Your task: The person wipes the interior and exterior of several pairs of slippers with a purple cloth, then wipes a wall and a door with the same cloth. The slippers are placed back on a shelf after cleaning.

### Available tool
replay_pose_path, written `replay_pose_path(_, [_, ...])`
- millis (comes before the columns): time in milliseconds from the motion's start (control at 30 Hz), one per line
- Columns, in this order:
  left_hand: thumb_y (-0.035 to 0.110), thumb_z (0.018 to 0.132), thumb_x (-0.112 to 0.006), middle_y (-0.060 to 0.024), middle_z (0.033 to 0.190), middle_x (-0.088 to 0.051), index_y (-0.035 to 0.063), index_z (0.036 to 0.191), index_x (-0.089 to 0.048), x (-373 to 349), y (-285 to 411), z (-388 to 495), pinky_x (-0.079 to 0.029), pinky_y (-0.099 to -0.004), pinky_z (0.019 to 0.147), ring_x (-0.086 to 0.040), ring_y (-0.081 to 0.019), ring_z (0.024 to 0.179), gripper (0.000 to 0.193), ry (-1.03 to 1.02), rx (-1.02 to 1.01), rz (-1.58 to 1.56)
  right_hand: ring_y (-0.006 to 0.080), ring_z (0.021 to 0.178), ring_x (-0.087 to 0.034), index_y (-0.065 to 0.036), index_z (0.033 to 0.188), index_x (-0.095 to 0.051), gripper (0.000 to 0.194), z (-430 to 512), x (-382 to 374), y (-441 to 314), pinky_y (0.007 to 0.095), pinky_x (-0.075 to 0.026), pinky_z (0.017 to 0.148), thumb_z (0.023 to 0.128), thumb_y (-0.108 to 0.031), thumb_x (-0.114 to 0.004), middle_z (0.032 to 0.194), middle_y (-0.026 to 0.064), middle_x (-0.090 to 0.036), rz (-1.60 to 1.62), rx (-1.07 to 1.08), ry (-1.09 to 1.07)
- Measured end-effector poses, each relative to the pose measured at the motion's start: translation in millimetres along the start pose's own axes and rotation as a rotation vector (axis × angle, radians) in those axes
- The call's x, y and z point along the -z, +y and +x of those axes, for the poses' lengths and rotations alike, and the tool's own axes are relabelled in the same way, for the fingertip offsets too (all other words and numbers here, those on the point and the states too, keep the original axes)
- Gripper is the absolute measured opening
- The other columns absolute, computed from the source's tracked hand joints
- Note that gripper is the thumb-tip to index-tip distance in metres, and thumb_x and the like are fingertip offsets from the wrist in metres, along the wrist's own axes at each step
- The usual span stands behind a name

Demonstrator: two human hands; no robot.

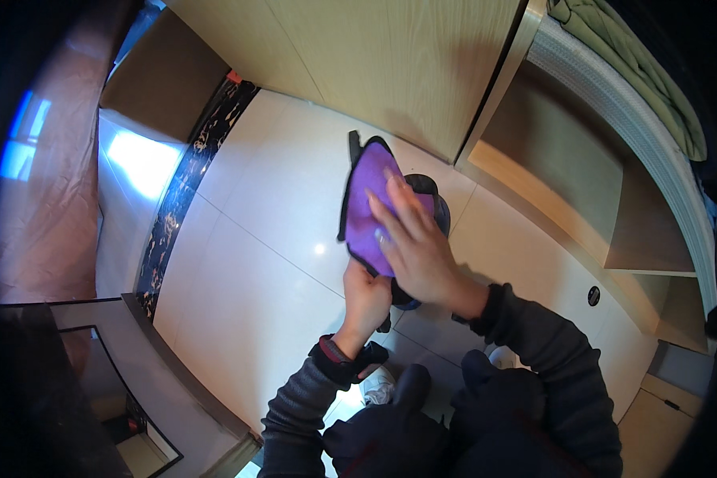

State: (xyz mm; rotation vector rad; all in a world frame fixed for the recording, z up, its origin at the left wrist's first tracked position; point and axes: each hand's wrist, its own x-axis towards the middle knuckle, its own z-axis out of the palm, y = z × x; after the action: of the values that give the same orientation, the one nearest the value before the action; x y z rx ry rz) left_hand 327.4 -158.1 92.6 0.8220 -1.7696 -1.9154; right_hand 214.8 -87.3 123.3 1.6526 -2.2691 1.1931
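A purple fabric piece (367, 197) with black edging and a black strap along its left side is held up over the tiled floor. My left hand (365, 294) grips its lower edge, the thumb lying over the fabric. Across its right part rests my right hand (421, 254), palm towards the cloth and fingers spread. Behind the fabric, a dark rounded object (443, 215) shows only in part, and I cannot tell whether the two are joined.
Pale wood cabinet doors (382, 54) stand ahead. At the right is an open wooden shelf unit (561, 137) beside a bed-like edge with an olive cloth (639, 77). A small round black object (594, 296) lies on the floor. A framed mirror-like panel (113, 394) is at lower left.
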Motion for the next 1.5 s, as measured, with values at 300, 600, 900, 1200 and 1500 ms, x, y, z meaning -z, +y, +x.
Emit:
replay_pose_path(300, [-0.017,0.076,-0.051,-0.0070,0.120,-0.056,-0.0004,0.140,-0.039,-8.6,16.3,-4.2,-0.041,-0.0276,0.098,-0.053,-0.0154,0.112,0.067,-0.062,0.011,-0.083,0.0211,0.133,-0.041,0.004,0.146,-0.030,0.055,-2.3,19.1,14.1,0.0296,-0.028,0.110,0.106,-0.034,-0.032,0.143,0.0187,-0.043,0.696,-0.374,0.102])
replay_pose_path(600, [-0.008,0.083,-0.059,-0.0083,0.118,-0.060,-0.0002,0.134,-0.045,-26.9,29.3,-20.6,-0.040,-0.0309,0.102,-0.055,-0.0179,0.111,0.053,-0.169,0.074,-0.030,0.0124,0.109,-0.055,-0.005,0.130,-0.052,0.039,-15.8,31.3,86.2,0.0286,-0.043,0.098,0.105,-0.033,-0.040,0.117,0.0044,-0.060,1.383,-0.883,-0.037])
replay_pose_path(900, [0.004,0.093,-0.051,-0.0181,0.131,-0.056,-0.0017,0.136,-0.042,-11.8,41.9,35.3,-0.046,-0.0420,0.104,-0.057,-0.0314,0.117,0.044,-0.009,0.277,-0.566,0.0271,0.125,-0.051,-0.001,0.140,-0.042,0.047,-72.9,47.9,98.8,0.0404,-0.033,0.113,0.105,-0.031,-0.031,0.138,0.0147,-0.051,2.019,-0.461,0.115])
replay_pose_path(1200, [0.018,0.101,-0.045,-0.0139,0.146,-0.041,0.0058,0.148,-0.029,-23.5,9.9,29.1,-0.036,-0.0389,0.111,-0.045,-0.0270,0.132,0.051,-0.514,0.035,-0.518,0.0369,0.138,-0.035,0.004,0.143,-0.037,0.053,-59.4,56.7,39.1,0.0456,-0.022,0.116,0.095,-0.013,-0.053,0.145,0.0254,-0.040,0.519,0.036,-0.053])
replay_pose_path(1500, [0.016,0.099,-0.043,-0.0117,0.140,-0.044,0.0071,0.148,-0.028,-21.9,2.7,8.6,-0.041,-0.0330,0.103,-0.050,-0.0234,0.123,0.052,-0.377,0.129,-0.299,0.0460,0.140,-0.026,0.011,0.143,-0.027,0.056,-60.7,34.8,25.2,0.0436,-0.018,0.116,0.095,-0.006,-0.050,0.145,0.0335,-0.033,0.822,-0.147,-0.100])
